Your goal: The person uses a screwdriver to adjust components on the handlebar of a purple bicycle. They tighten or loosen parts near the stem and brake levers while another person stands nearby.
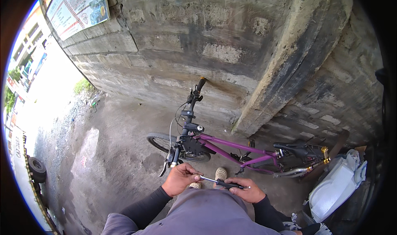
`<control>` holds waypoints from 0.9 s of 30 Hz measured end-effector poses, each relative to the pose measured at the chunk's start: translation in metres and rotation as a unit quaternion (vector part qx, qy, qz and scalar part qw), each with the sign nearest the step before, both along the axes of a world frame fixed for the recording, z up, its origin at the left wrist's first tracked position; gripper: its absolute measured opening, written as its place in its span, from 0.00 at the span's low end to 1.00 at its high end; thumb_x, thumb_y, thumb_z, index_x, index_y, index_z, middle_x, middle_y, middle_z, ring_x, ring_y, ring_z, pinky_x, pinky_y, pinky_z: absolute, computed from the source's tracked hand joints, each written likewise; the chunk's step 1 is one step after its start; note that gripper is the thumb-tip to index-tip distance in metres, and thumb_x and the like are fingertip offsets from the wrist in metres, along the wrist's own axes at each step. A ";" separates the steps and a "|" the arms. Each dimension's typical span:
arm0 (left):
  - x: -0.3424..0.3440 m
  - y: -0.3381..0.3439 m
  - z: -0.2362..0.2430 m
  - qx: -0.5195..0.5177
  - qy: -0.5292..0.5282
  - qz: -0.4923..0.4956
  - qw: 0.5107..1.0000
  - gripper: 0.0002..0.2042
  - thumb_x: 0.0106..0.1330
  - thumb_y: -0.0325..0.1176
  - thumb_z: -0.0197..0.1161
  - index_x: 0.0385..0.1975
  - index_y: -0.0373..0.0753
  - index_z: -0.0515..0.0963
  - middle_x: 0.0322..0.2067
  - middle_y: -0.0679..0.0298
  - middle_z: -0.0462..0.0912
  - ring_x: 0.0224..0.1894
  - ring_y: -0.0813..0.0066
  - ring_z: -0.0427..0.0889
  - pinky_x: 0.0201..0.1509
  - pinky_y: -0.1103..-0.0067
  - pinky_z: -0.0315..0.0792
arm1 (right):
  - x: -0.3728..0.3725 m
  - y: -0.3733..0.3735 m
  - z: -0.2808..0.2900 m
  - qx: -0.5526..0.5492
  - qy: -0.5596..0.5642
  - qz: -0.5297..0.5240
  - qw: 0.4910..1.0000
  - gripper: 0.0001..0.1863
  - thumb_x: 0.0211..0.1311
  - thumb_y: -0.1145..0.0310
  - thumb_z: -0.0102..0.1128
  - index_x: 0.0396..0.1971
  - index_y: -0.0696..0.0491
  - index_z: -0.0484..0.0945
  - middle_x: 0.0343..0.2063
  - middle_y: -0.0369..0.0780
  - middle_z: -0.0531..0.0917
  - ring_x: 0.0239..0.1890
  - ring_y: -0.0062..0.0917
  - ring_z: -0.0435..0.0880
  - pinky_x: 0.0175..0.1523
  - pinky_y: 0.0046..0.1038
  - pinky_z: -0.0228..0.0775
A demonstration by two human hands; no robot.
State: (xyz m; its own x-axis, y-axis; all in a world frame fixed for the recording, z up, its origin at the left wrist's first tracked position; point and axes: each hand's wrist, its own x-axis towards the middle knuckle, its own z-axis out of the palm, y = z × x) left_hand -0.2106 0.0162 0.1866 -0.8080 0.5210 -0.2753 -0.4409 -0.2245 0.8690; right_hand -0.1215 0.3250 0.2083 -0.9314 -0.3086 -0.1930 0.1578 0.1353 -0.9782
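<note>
My right hand is closed round the black handle of a screwdriver. Its bright metal shaft points left, and a thin dark piece with a pale tip sticks out on the other side of my fingers. My left hand pinches the shaft's end between thumb and fingers; whether a small part is also in that pinch is hidden. Both hands are in front of my waist. Just ahead stands a purple bicycle, its handlebar to the left and its black saddle to the right. The near handlebar end lies close beyond my left hand.
A stained block wall with a sloping concrete pillar rises behind the bicycle. White plastic wrapping lies at the right. A loose tyre is at the far left, and a poster hangs on the wall.
</note>
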 end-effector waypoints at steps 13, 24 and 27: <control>0.009 0.037 0.016 0.004 0.005 0.207 0.978 0.07 0.71 0.21 0.67 0.42 0.34 0.76 0.43 0.49 0.88 0.43 0.65 0.90 0.50 0.70 0.87 | -0.097 0.030 -0.005 -0.015 0.079 0.150 0.985 0.20 0.68 0.70 0.67 0.59 0.57 0.82 0.45 0.42 0.89 0.48 0.27 0.86 0.56 0.32 0.77; 0.000 -0.007 0.016 0.068 0.037 0.203 0.976 0.13 0.74 0.29 0.66 0.54 0.32 0.79 0.49 0.49 0.87 0.52 0.59 0.88 0.56 0.64 0.85 | -0.080 -0.032 -0.009 -0.110 -0.028 0.075 0.991 0.23 0.70 0.69 0.66 0.63 0.57 0.78 0.42 0.35 0.88 0.36 0.13 0.80 0.43 0.22 0.76; -0.005 -0.029 0.010 0.072 0.026 0.173 0.982 0.12 0.74 0.28 0.66 0.54 0.32 0.80 0.49 0.49 0.87 0.52 0.59 0.88 0.56 0.64 0.84 | -0.060 -0.061 -0.013 -0.148 -0.063 0.029 0.987 0.24 0.72 0.68 0.66 0.64 0.59 0.76 0.43 0.36 0.88 0.39 0.13 0.80 0.45 0.22 0.76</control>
State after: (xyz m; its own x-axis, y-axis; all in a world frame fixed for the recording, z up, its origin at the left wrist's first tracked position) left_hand -0.2156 -0.0126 0.1968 -0.9543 0.2438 -0.1730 -0.2732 -0.4760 0.8359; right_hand -0.1818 0.2638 0.1952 -0.8852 -0.4205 -0.1992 0.2804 -0.1403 -0.9496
